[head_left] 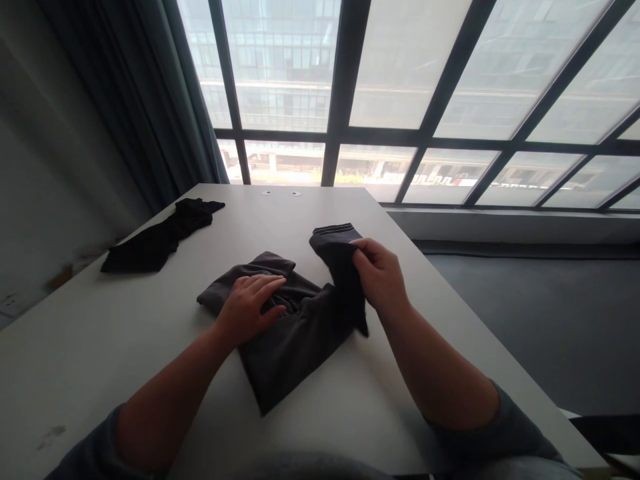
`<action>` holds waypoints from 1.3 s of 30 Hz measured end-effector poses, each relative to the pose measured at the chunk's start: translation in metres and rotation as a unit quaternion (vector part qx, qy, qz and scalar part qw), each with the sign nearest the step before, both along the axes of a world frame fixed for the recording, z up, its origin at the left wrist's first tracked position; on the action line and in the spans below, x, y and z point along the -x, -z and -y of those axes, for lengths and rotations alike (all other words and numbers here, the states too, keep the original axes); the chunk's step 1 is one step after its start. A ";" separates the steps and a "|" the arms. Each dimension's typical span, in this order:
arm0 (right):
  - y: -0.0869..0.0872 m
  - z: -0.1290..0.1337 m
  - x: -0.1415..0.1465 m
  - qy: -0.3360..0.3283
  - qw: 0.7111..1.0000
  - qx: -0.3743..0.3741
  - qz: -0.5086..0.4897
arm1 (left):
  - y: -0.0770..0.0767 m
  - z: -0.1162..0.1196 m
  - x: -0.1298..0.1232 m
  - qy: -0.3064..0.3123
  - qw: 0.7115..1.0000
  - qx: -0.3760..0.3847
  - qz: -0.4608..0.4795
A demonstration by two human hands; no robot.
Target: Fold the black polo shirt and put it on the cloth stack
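A dark grey garment point(300, 347) lies partly folded on the white table point(150, 347). My left hand point(253, 305) rests on its left part, palm down, with the fingers spread over the cloth. On the right, my right hand point(377, 270) pinches a raised part of the same garment between thumb and fingers. That part hangs down from the pinch, and its far end shows thin light stripes along the edge. Creases run through the cloth between my two hands.
A black garment point(155, 240) lies crumpled at the table's far left. Two small white fittings point(296, 193) sit near the far edge. Beyond are a dark curtain point(145, 100) and framed windows. Grey floor point(540, 313) lies right of the table.
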State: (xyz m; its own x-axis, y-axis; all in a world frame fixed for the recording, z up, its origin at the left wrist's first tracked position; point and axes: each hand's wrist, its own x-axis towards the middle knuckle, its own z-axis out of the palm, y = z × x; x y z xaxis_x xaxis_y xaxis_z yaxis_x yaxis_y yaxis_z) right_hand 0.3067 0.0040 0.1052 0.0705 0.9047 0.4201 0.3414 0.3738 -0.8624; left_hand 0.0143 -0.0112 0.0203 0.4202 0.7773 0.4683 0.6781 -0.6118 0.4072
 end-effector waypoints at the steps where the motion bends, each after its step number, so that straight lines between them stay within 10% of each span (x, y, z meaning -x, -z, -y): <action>1: -0.003 0.009 0.011 -0.043 0.998 0.030 -0.034 | -0.003 0.011 -0.009 0.036 0.999 0.018 0.017; 5: 0.008 0.024 0.039 -0.208 0.951 0.174 -0.147 | 0.003 0.044 -0.039 0.136 0.969 0.149 0.146; 8: 0.021 0.018 0.044 -0.271 0.914 0.230 -0.198 | 0.011 0.046 -0.048 0.087 0.935 0.211 0.272; 19: 0.013 0.017 0.028 -0.252 0.895 0.312 -0.195 | 0.001 0.033 -0.038 0.111 0.925 0.278 0.232; 26: -0.004 0.012 0.008 -0.278 0.896 0.323 -0.129 | -0.005 0.027 -0.035 0.051 0.829 0.357 0.427; 29: -0.016 0.008 -0.007 -0.258 0.919 0.286 -0.088 | -0.015 0.027 -0.019 0.017 0.882 0.279 0.380; 33: -0.025 0.004 -0.020 -0.204 0.952 0.208 -0.096 | -0.030 0.031 -0.002 0.017 0.989 0.124 0.076; 39: -0.006 -0.022 -0.033 -0.164 0.966 0.192 -0.055 | -0.024 0.016 0.007 -0.140 0.986 0.069 -0.060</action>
